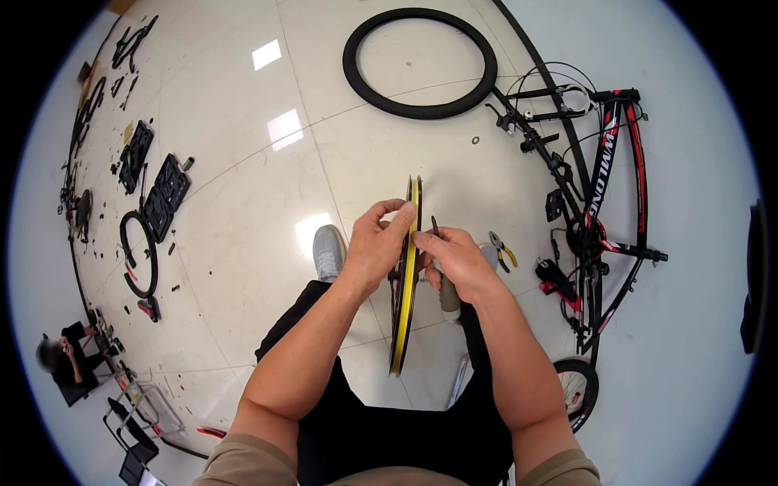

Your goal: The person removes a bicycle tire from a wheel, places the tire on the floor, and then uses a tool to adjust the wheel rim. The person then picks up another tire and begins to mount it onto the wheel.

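A bicycle wheel rim (403,324) with a yellow band stands edge-on between my knees. My left hand (374,247) grips the rim's top from the left, thumb and fingers pressing on the yellow band. From the other side, my right hand (455,259) pinches the rim's edge and holds a thin dark tool (435,228) that sticks up beside the rim. Both forearms come in from the lower edge over my black trousers.
A loose black tyre (419,62) lies on the white tiled floor ahead. A red and black bicycle frame (604,211) lies at the right, with yellow-handled pliers (502,249) near it. Tool trays and small parts (154,190) are scattered at the left. Another person (65,360) sits far left.
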The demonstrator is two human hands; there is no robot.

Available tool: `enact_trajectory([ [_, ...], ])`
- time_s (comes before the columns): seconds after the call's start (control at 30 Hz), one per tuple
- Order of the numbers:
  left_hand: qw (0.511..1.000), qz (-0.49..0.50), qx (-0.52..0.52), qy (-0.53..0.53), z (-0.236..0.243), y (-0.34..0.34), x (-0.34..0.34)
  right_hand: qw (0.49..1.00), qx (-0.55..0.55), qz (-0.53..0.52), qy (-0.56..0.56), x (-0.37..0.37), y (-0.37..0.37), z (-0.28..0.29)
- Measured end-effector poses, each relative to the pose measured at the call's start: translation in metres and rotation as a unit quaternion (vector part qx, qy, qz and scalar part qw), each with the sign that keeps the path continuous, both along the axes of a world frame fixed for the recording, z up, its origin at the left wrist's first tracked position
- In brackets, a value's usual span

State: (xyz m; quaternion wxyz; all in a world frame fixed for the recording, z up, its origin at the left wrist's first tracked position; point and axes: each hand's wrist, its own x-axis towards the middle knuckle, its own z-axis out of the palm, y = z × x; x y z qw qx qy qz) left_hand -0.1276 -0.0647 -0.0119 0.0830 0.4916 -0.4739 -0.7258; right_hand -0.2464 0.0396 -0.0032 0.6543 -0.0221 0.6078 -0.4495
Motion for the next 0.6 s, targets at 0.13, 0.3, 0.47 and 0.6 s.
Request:
enact_trajectory([
  [0.13, 0.998, -0.064, -0.002, -0.018, 0.007, 0.003, -0.003, 0.998, 0.037, -0.051, 0.001, 0.002, 0.001, -0.014],
  [0.3, 0.999, -0.046, 0.024, 0.000, -0.002, 0.003, 0.000, 0.993, -0.016, -0.117, 0.030, 0.000, 0.000, -0.012],
  [0.47, 0.998, -0.023, 0.046, 0.038, -0.010, 0.024, 0.000, 0.980, -0.066, -0.173, 0.073, -0.008, -0.002, -0.008],
  [0.6, 0.998, -0.046, 0.024, 0.037, -0.006, 0.027, -0.004, 0.981, -0.033, -0.152, 0.115, -0.012, 0.004, -0.010],
])
